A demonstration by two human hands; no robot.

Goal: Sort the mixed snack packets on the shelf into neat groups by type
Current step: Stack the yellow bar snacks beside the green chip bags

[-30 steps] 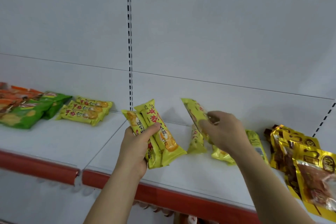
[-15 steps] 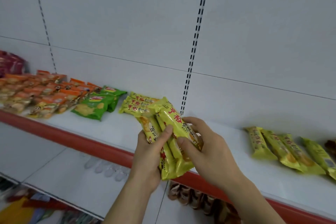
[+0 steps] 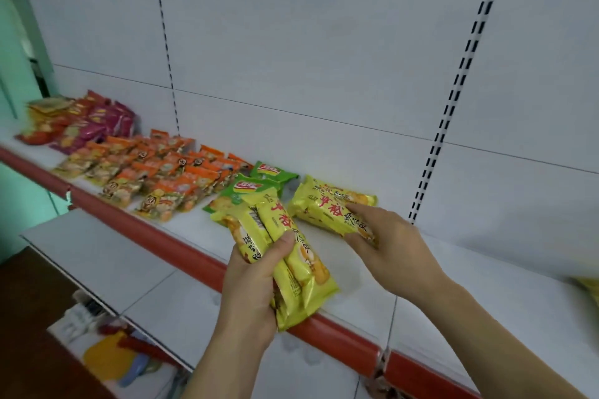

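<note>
Yellow packets everywhere in the middle of the frame. The left hand (image 3: 256,282) is gripping a bundle of yellow packets (image 3: 285,256) with fingers and thumb curled round them, so that grip is pinching the bundle just in front of the shelf (image 3: 486,285) edge. Their long axes are running from upper left to lower right, tops pointing toward the back panel, bottoms hanging over the red shelf lip (image 3: 181,246). One is showing a barcode, the other big red Chinese characters down its face.

The right hand (image 3: 385,243) is pinching another yellow packet (image 3: 330,214) by its right end, thumb underneath and fingers on top. That one is lying roughly crosswise, long axis going left to right and tilting down to the right, sitting against the yellow pile (image 3: 337,194) on the shelf at centre. Same red characters on it, smaller print too blurry to read.

Left of the pile, two green packets (image 3: 256,191) are lying with a red logo I can't make out. Further left are rows of orange packets (image 3: 162,172), and purple and red packets (image 3: 87,120) at the upper left.
</note>
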